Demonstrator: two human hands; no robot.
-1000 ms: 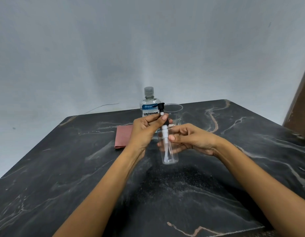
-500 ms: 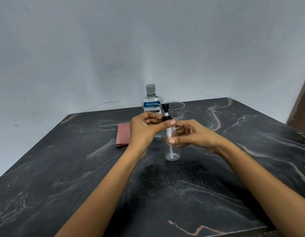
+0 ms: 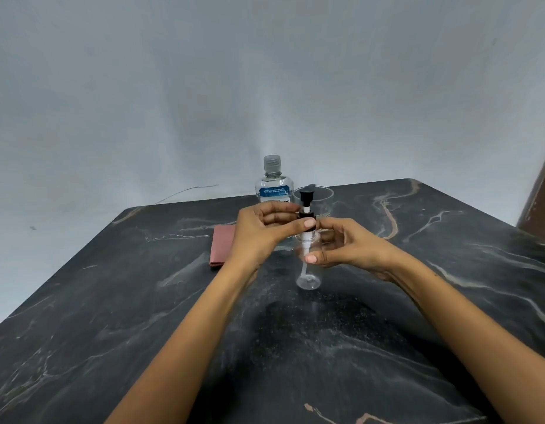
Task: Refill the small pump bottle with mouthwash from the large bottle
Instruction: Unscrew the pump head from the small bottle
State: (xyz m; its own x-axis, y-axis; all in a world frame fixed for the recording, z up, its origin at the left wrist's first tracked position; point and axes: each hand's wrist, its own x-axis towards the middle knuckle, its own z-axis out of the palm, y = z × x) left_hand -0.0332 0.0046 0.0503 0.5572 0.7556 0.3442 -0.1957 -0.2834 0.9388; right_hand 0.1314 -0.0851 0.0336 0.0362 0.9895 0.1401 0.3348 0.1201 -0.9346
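Note:
A small clear pump bottle (image 3: 308,278) stands upright on the dark marble table (image 3: 387,347), and it looks empty. My right hand (image 3: 346,247) holds its body between thumb and fingers. My left hand (image 3: 265,231) pinches the black collar of the pump head (image 3: 306,201) at the bottle's neck; the white dip tube reaches down inside. Behind my hands stands the large clear mouthwash bottle (image 3: 273,186) with a blue label and its cap on.
A clear plastic cup (image 3: 323,203) stands right of the large bottle, behind the pump. A folded pink cloth (image 3: 222,246) lies left of my left hand. A thin wire runs along the wall behind the table. A brown edge shows at far right.
The pump head has come down from a raised, tilted position into the small bottle's neck. The bottle now stands on the table, with both hands still on it.

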